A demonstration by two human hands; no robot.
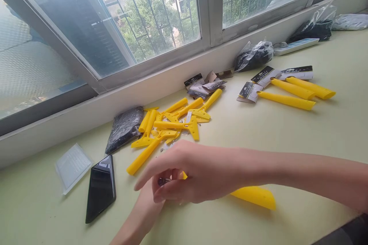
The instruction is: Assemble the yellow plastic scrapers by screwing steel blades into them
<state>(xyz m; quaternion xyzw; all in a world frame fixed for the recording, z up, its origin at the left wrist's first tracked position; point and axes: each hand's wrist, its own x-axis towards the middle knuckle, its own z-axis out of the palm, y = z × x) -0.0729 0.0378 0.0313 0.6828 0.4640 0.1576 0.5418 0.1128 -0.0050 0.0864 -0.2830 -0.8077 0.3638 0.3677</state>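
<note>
My right hand [186,170] reaches in from the right, its fingers curled round a small dark metal piece [163,180] with a round end; I cannot make out its full shape. My left hand [148,201] lies behind and below it, with its fingers hidden. A yellow handle [255,196] sticks out from under my right wrist, and whether the left hand grips it is not visible. Just beyond the hands lies a heap of yellow scrapers [178,124] with loose handles and small metal screws among them. One scraper [143,157] is nearest my right index finger.
A black phone [100,189] and a clear plastic packet [73,166] lie to the left. Beside the heap sits a black bag [125,128]. Folded cards [202,85] rest by the wall. Carded yellow handles [287,99], a bagged black bundle [254,56] and a power strip [296,46] lie right.
</note>
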